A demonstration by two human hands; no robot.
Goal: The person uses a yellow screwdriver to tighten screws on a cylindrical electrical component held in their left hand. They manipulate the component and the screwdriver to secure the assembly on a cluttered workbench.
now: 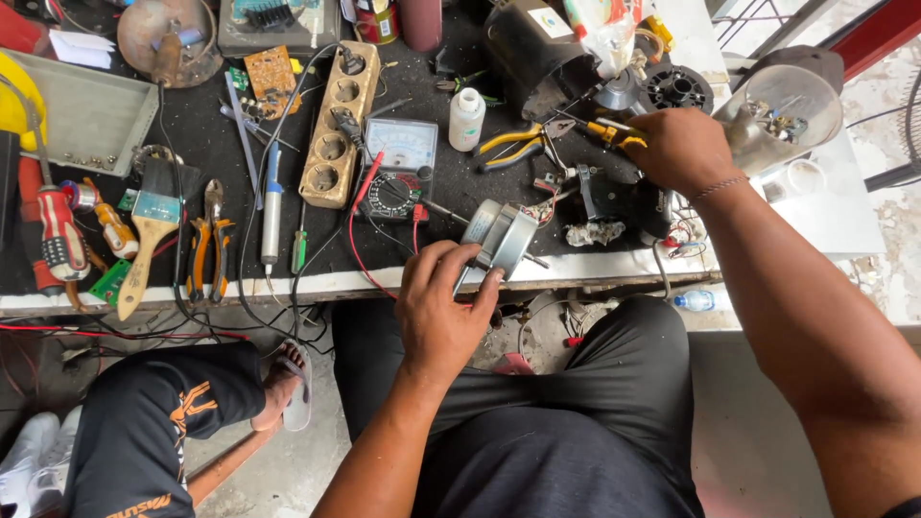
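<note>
Right now my left hand [443,305] grips the small round motor [501,236] at the desk [576,261] edge; beyond the motor, my right hand [679,149] clamps a yellow-handled tool [614,132].

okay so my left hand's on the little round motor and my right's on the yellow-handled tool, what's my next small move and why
Probably bring the yellow-handled tool under your right hand toward the small round silver metal motor. Your left hand already steadies it at the bench edge, its wires run toward your right hand, and the tool lies away from it.

The left hand [443,302] reaches forward, palm down, fingers curled in a loose grip. The right hand [679,146] stretches further out, closed tight, wrist bent slightly inward.
</note>
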